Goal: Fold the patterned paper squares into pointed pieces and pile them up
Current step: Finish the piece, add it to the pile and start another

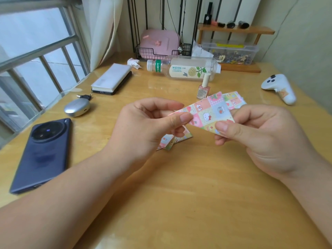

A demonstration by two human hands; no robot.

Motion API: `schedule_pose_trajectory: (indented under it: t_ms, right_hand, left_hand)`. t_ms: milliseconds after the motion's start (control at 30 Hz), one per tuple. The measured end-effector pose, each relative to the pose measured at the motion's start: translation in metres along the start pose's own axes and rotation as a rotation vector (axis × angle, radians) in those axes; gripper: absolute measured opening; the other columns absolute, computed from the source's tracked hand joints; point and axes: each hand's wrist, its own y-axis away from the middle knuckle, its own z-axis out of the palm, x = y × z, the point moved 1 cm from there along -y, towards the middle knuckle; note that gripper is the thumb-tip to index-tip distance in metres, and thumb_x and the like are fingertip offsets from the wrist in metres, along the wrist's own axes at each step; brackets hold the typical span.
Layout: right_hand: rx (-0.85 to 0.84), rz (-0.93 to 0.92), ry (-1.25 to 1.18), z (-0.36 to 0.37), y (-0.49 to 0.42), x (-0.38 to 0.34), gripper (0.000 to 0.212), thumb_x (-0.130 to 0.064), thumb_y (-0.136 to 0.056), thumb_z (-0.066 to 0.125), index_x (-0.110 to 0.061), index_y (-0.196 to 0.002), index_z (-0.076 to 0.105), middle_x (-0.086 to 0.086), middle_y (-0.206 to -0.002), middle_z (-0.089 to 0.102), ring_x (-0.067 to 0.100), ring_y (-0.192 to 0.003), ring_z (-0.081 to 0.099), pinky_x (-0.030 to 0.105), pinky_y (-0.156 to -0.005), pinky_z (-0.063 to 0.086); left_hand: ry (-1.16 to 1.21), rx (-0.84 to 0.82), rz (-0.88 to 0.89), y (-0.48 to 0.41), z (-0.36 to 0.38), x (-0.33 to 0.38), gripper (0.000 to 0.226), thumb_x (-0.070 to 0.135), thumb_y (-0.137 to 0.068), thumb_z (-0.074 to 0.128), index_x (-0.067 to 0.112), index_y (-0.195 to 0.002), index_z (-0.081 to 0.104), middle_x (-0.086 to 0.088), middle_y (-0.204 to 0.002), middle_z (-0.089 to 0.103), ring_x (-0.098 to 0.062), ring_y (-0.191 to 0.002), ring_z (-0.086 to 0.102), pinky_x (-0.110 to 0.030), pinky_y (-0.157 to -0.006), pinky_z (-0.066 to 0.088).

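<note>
A patterned paper piece (209,112), pastel checks with small cartoon prints, is held above the wooden desk (179,186) between both hands. My left hand (149,126) pinches its left corner with thumb and forefinger. My right hand (256,137) grips its lower right corner, thumb on top. The paper looks folded into a triangle-like shape. Under my left hand lies a small pile of patterned pieces (172,140), partly hidden. Behind the held piece, more patterned paper squares (233,99) lie flat on the desk.
A dark blue phone (43,155) lies at the left, a silver earbud case (77,107) beyond it, then a power bank (112,79). A bottle (183,69) lies on its side at the back, a nail polish bottle (203,88) stands near it, a white controller (278,88) sits at the right.
</note>
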Motion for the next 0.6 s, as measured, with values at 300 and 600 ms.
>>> schedule_pose_trajectory:
  t_ms: [300, 600]
  right_hand:
    - [-0.004, 0.148, -0.114, 0.0025, -0.0012, -0.0004, 0.051, -0.016, -0.068, 0.08, -0.019, -0.116, 0.062, 0.016, -0.09, 0.077, 0.022, -0.076, 0.074, 0.024, -0.064, 0.053]
    - [0.016, 0.149, 0.033, 0.0061, 0.0009, 0.0031, 0.005, -0.006, -0.08, 0.075, -0.009, -0.083, 0.075, 0.007, -0.073, 0.076, 0.013, -0.069, 0.071, 0.019, -0.062, 0.054]
  left_hand:
    - [-0.032, -0.078, -0.068, 0.0013, 0.0013, -0.0067, 0.012, 0.005, -0.073, 0.081, -0.002, -0.081, 0.074, -0.01, -0.064, 0.07, -0.017, -0.055, 0.062, -0.021, -0.057, 0.051]
    - [-0.114, -0.151, -0.092, 0.0025, 0.0023, -0.0105, 0.008, 0.007, -0.087, 0.073, 0.003, -0.083, 0.067, -0.017, -0.068, 0.068, -0.024, -0.06, 0.057, -0.04, -0.063, 0.043]
